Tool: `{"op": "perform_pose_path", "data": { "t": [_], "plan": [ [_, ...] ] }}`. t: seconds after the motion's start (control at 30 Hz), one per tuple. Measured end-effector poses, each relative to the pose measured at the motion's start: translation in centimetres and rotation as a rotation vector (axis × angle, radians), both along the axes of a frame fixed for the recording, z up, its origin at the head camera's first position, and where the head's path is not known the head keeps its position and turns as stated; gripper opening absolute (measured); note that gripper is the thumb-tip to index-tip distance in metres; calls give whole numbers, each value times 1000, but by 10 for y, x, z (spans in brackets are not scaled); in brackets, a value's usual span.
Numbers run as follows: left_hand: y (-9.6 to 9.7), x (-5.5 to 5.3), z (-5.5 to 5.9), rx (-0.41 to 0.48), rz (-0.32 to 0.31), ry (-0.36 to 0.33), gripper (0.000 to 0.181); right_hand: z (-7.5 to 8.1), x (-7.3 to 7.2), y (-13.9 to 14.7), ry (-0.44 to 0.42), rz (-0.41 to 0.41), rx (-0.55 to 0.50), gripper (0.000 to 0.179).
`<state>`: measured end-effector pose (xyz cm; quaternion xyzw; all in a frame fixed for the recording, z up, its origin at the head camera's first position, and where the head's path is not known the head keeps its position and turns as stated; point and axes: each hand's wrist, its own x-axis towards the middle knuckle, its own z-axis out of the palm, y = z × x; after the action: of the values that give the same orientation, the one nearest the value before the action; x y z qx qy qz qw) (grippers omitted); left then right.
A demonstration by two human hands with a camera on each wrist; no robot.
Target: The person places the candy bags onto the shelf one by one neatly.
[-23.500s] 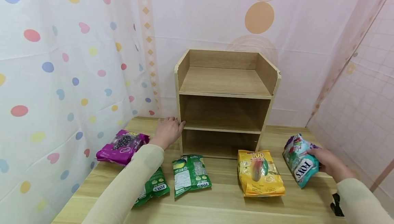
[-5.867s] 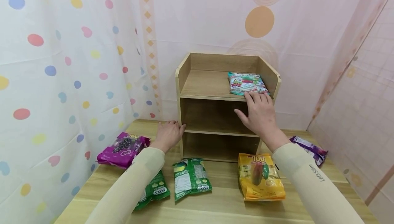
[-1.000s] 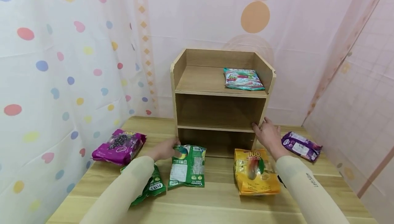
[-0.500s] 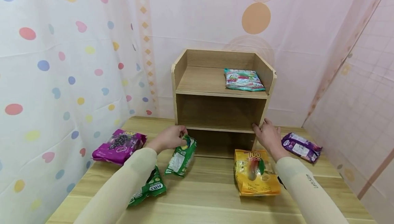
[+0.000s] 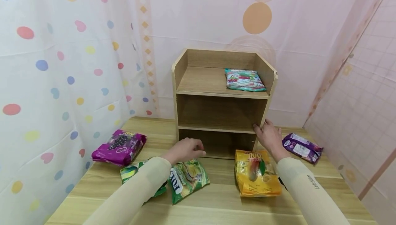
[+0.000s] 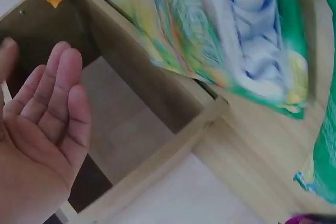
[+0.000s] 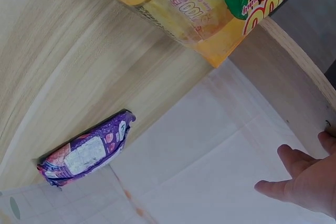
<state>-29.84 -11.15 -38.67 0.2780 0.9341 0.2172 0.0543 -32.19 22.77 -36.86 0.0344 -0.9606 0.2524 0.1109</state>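
My left hand (image 5: 186,148) hovers just above a green Fox's candy bag (image 5: 189,180), its fingers loosely bent around nothing. That bag lies front side up before the small wooden shelf (image 5: 221,94); in the left wrist view the palm (image 6: 39,145) faces the camera, apart from the bag. My right hand (image 5: 270,136) rests at the shelf's right side panel, thumb on the front edge. The right wrist view shows its other fingers (image 7: 273,188) stretched and spread. A second green bag (image 5: 128,172) is partly hidden under my left sleeve.
A teal candy bag (image 5: 244,80) lies on the shelf's top level, at the right. A yellow mango candy bag (image 5: 257,174) stands before the shelf's right end. On the table are a purple grape bag (image 5: 120,147) at left and a dark purple packet (image 5: 302,147) at right.
The teal bag went from the table to the top level earlier. My left hand has since lifted the green bag, turned it over and let go. The right hand stays at the shelf.
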Motion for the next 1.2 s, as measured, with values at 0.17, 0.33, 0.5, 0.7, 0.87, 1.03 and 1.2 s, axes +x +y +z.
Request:
{"op": "perform_pose_path", "data": {
  "t": [0.17, 0.33, 0.5, 0.7, 0.87, 1.03, 1.2],
  "plan": [
    [-12, -3, -2, -109, 70, 55, 21, 1, 0, -1, 1, 6, -9, 53],
    [-23, 1, -11, -256, 158, 7, 25, 2, 1, -1, 11, 12, -12, 52],
    [-22, 8, -18, -419, 205, 2, 50, 1, -1, -1, 22, 7, -12, 52],
    [-13, 18, -25, -500, 214, 17, 67, 0, 0, -1, 7, 1, -9, 54],
    [-3, 25, -30, -462, 208, 25, 53, 0, 1, -2, 6, -4, -8, 54],
    [6, 34, -36, -552, 196, 48, 54, 1, 1, -3, -1, -8, -4, 54],
    [12, 37, -37, -633, 152, 103, 54, 2, 1, -3, 3, -11, -1, 54]
  ]
}}
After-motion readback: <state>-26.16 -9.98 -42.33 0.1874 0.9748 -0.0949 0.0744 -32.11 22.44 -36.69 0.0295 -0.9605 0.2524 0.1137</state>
